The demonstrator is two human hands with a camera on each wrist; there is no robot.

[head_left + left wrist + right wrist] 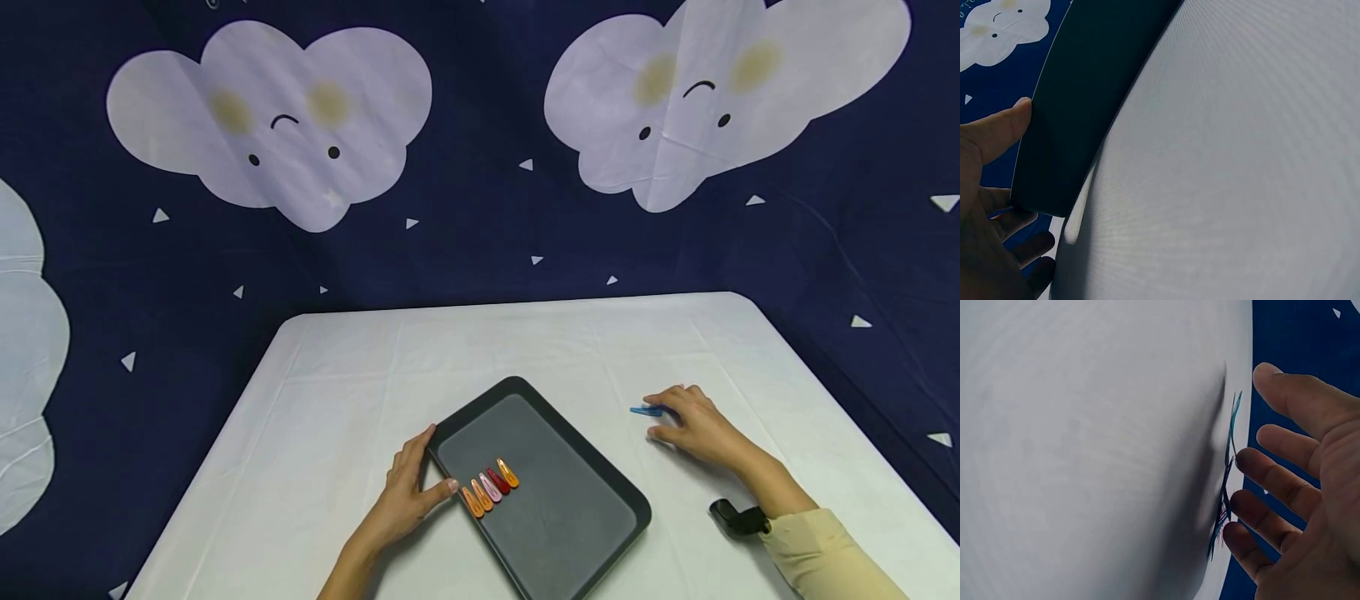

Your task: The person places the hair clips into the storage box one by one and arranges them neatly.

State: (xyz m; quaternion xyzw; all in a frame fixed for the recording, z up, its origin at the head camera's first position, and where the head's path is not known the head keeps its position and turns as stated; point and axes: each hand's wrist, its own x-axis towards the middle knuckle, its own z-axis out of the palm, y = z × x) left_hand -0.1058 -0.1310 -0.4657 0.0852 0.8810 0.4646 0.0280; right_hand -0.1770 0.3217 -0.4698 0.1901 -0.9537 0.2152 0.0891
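Blue clips (642, 410), white tabletop (360, 375), beside right grip (699, 425)

I have the left grip (403, 498) at the left edge of the tray (566, 487), thumb (437, 497) and index finger (422, 443) spread and touching it, forearm (351, 567) bare. My right grip (697, 425) sits well right of the tray, thumb parted from loosely bent fingers (1277, 480), sleeve (825, 550) covering part of the forearm.

The tray (558, 500) holding hair clips (491, 487) lies right of the left hand (405, 496), with other clips (643, 410) beside the right hand (697, 423).
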